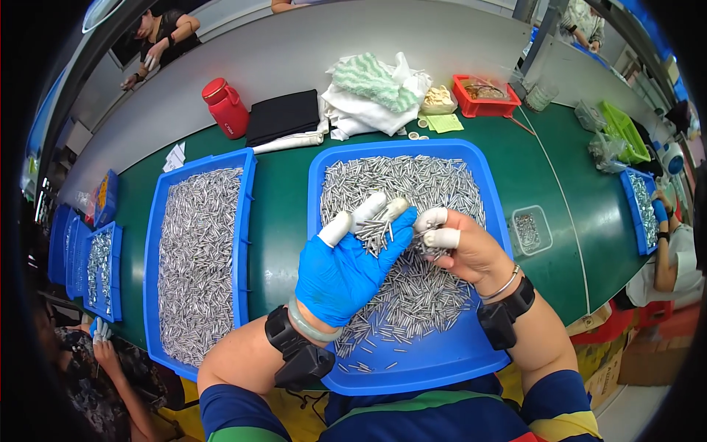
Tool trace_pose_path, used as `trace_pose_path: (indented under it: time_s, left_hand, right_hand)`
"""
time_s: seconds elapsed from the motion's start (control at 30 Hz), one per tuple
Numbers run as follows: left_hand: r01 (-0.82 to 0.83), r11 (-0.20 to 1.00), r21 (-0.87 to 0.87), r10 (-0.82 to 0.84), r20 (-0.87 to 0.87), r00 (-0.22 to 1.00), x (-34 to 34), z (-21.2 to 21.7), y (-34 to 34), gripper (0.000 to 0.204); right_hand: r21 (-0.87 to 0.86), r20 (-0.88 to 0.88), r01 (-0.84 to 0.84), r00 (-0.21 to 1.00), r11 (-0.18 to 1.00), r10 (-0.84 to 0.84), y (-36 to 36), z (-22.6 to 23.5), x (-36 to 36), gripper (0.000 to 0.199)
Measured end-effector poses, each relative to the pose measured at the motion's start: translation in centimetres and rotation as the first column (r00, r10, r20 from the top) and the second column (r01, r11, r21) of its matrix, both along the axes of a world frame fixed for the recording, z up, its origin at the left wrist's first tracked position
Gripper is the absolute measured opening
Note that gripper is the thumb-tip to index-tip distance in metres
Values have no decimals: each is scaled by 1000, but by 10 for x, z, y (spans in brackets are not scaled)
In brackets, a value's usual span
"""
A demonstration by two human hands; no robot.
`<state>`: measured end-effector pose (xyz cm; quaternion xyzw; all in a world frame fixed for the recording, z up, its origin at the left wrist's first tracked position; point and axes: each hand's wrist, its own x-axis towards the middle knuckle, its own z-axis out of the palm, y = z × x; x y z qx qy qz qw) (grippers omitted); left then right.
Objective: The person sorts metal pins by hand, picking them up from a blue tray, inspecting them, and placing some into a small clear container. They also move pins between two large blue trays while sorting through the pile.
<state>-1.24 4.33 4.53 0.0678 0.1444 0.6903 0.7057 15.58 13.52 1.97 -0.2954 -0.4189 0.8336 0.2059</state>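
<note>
**Cupping a bundle of pins over the blue tray**

Looking down from the head camera, the left hand (346, 265), in a blue glove with white finger cots, lay palm up and partly cupped over the right blue tray (412, 368). A small bundle of metal pins (377, 230) rested across its fingers, their long axes running roughly from the palm toward the fingertips. The right hand (460, 247), bare but for white cots, sat just right of that bundle with its fingertips (442, 237) pinched narrow and touching the pins' edge, so it was the nearer hand for picking. Beneath both hands the tray held a loose heap of the same pins. A second blue tray (243, 221) of pins stood on the green bench (280, 214) to the left, apart.
</note>
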Motion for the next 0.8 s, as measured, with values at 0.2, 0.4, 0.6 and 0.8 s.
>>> trace_pose_path:
  time_s: [0.2, 0.4, 0.6, 0.8]
  left_hand:
    - [34, 999, 8, -34, 29, 999, 1, -1, -1, 42]
    - [25, 1000, -1, -25, 37, 999, 4, 0, 0, 41]
    - [-49, 998, -50, 47, -40, 998, -4, 6, -9, 43]
    - [-281, 958, -64, 257, -249, 934, -65, 25, -44, 41]
  right_hand:
    - [-310, -272, 22, 956, 950, -111, 4, 1, 1, 22]
    - [-357, -215, 31, 970, 934, -114, 10, -3, -1, 24]
    - [-327, -216, -21, 975, 945, -53, 7, -8, -3, 24]
    - [-305, -166, -9, 985, 952, -44, 2, 1, -2, 22]
